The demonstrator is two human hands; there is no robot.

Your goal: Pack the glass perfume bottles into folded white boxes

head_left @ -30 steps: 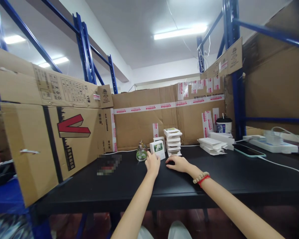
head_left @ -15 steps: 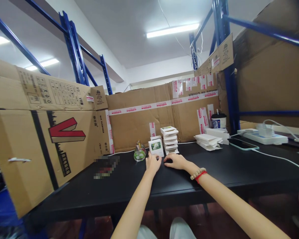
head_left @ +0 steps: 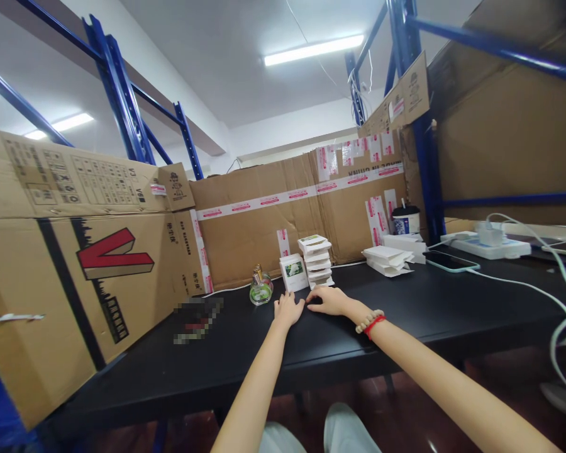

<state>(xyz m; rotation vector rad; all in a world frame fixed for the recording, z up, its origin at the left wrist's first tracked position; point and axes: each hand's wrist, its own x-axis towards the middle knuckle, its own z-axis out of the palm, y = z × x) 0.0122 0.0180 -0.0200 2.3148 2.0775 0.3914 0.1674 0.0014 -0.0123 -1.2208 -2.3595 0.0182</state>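
Note:
Upright on the black table stands a small white box (head_left: 294, 274) with a flower picture, white pieces close behind it. My left hand (head_left: 288, 309) rests just in front of its lower edge, fingers stretched out and holding nothing; whether a fingertip touches the box I cannot tell. My right hand (head_left: 329, 301) lies beside it on the tabletop, fingers curved and apart from the thumb, with nothing visible between them. Beyond it rises a stack of small white boxes (head_left: 317, 260). Left of the upright box are perfume bottles (head_left: 261, 291), the front one clear with green.
Flattened white cartons (head_left: 387, 259), a lidded paper cup (head_left: 405, 221), a phone (head_left: 451, 261) on a cable and a power strip (head_left: 493, 246) occupy the right. Cardboard walls (head_left: 259, 236) enclose the back and left. A blurred patch (head_left: 198, 319) covers something at left.
The flower box now stands farther back, close against the pieces behind it. My left hand has come away from its face to the tabletop. My right hand stays nearly in place; the view has turned slightly.

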